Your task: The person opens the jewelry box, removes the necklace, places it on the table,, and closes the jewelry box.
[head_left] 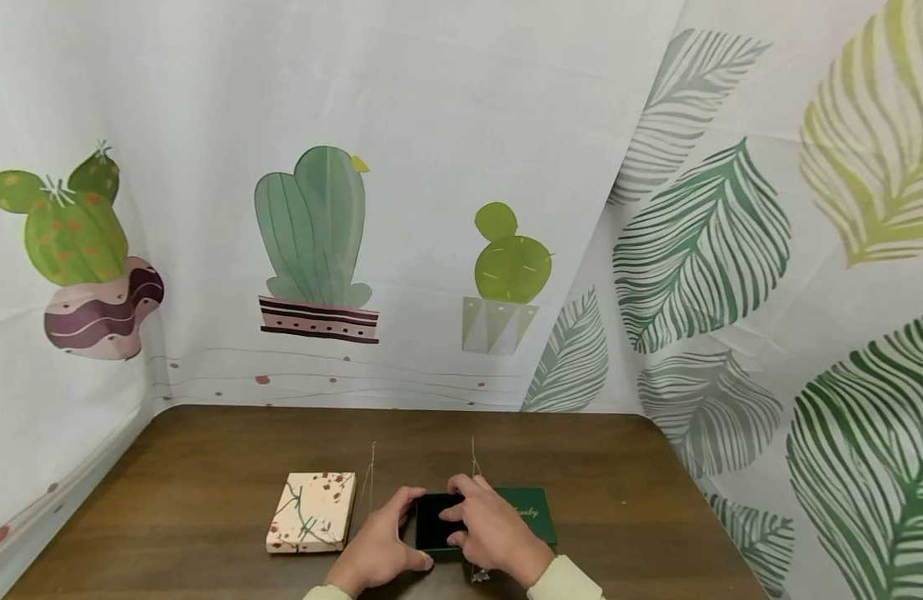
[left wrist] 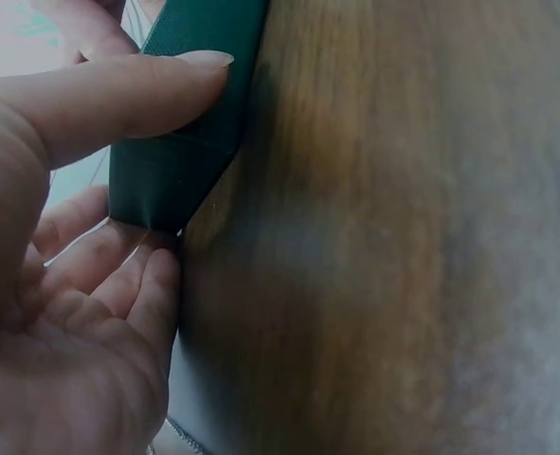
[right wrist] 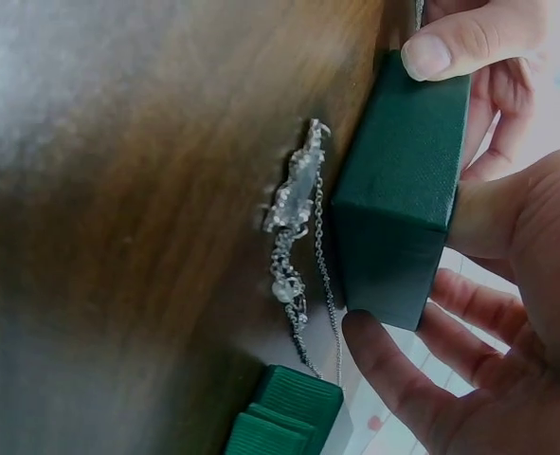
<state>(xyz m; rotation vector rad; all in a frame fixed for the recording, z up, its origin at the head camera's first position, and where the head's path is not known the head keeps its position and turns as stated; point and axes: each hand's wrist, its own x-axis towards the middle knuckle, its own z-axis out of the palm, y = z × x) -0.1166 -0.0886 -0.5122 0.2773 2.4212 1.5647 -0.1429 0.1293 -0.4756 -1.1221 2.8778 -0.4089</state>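
Observation:
A dark green jewelry box (head_left: 441,553) with a black inside stands without its lid on the table. My left hand (head_left: 379,542) grips its left end, thumb (left wrist: 180,90) on the near wall and fingers at the end and far side. Over the box's right part, my right hand (head_left: 491,529) dips its thumb and a finger into the opening; another finger (right wrist: 384,351) touches the outside. Close to the near wall lies a silver necklace with a crystal pendant (right wrist: 298,185). Beside the box, partly behind the right hand, is the green lid (head_left: 532,512) with gold lettering.
A cream box with a floral print (head_left: 311,512) lies left of the left hand. Between them runs a second thin chain (head_left: 371,475). The brown wooden table (head_left: 229,442) ends at a curtain (head_left: 424,167) printed with cacti and leaves.

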